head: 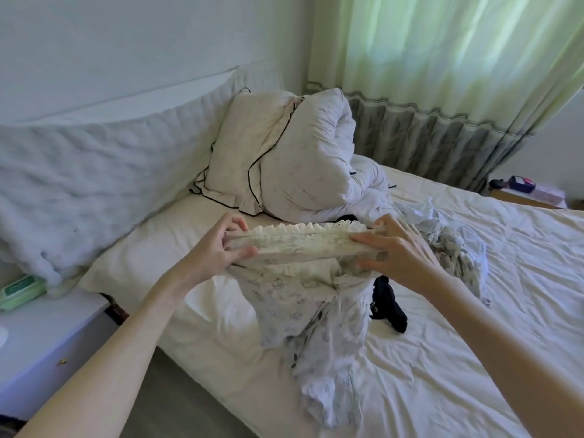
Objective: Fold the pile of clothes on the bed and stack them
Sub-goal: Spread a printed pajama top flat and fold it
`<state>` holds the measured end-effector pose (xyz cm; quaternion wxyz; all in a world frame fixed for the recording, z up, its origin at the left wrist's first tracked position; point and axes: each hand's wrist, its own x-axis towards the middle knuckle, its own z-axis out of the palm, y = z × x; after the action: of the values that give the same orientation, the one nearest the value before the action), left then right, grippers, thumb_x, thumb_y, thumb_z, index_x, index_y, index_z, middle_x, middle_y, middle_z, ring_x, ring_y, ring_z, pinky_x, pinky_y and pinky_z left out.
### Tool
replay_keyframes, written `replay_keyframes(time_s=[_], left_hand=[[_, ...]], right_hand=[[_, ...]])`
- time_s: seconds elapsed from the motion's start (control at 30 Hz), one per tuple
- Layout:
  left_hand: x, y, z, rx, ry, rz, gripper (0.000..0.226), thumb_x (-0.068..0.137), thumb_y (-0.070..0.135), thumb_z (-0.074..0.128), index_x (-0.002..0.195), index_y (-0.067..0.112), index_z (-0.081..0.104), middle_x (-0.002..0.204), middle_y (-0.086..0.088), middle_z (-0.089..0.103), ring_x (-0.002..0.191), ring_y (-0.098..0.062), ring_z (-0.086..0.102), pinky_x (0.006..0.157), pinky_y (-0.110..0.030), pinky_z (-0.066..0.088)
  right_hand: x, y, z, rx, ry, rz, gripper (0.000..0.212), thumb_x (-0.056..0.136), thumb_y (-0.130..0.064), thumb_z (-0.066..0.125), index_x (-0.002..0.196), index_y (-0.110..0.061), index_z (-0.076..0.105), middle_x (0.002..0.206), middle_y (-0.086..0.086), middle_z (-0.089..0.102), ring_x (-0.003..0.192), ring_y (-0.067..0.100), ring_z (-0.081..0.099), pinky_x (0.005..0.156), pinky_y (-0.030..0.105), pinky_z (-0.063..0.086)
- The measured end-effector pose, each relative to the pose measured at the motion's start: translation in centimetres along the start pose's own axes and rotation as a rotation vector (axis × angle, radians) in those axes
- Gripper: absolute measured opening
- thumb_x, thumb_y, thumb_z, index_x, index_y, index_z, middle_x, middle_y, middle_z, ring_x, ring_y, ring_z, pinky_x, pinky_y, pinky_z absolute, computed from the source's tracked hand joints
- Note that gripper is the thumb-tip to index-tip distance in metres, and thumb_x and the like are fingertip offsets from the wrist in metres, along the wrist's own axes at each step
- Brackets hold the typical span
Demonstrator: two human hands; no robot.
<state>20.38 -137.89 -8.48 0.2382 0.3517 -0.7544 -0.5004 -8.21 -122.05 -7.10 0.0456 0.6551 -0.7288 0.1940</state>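
A pale printed garment with a lace-frilled edge is stretched between my two hands above the bed. My left hand pinches its left end, and my right hand grips its right end with the fingers curled over the fabric. The rest of the garment hangs down onto the sheet. Behind and to the right lies a crumpled pile of light clothes. A dark garment lies partly hidden under the hanging fabric.
A pillow with dark piping and a bundled duvet stand at the head of the bed. A white nightstand with a green packet is at the left. Curtains hang behind.
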Motion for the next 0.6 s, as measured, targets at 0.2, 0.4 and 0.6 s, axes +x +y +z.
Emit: replay_keyframes(time_s=[0.2, 0.4, 0.6], left_hand=[[-0.8, -1.4, 2.0, 0.713, 0.131, 0.317, 0.038, 0.077, 0.022, 0.075, 0.111, 0.019, 0.060, 0.110, 0.001, 0.051, 0.103, -0.014, 0.045, 0.084, -0.021, 0.036], [0.5, -0.4, 1.1, 0.276, -0.115, -0.145, 0.005, 0.082, 0.017, 0.071, 0.080, 0.012, 0.070, 0.075, 0.001, 0.062, 0.070, -0.014, 0.053, 0.064, -0.024, 0.040], [-0.1, -3.0, 1.1, -0.504, -0.189, -0.546, 0.025, 0.068, 0.017, 0.069, 0.088, 0.004, 0.074, 0.087, -0.009, 0.068, 0.072, -0.014, 0.066, 0.068, -0.025, 0.058]], right_hand=[[0.3, 1.3, -0.6, 0.144, 0.064, 0.108, 0.017, 0.078, -0.005, 0.072, 0.092, -0.014, 0.076, 0.077, 0.008, 0.053, 0.065, 0.028, 0.052, 0.056, 0.035, 0.043], [1.0, 3.1, -2.3, 0.726, -0.243, 0.621, 0.005, 0.078, -0.005, 0.071, 0.077, -0.010, 0.073, 0.068, 0.005, 0.061, 0.054, 0.007, 0.050, 0.047, 0.013, 0.041], [-1.4, 4.7, -0.9, 1.084, -0.541, 0.859, 0.019, 0.077, -0.002, 0.068, 0.064, -0.015, 0.072, 0.075, 0.009, 0.065, 0.059, 0.014, 0.062, 0.053, 0.026, 0.053]])
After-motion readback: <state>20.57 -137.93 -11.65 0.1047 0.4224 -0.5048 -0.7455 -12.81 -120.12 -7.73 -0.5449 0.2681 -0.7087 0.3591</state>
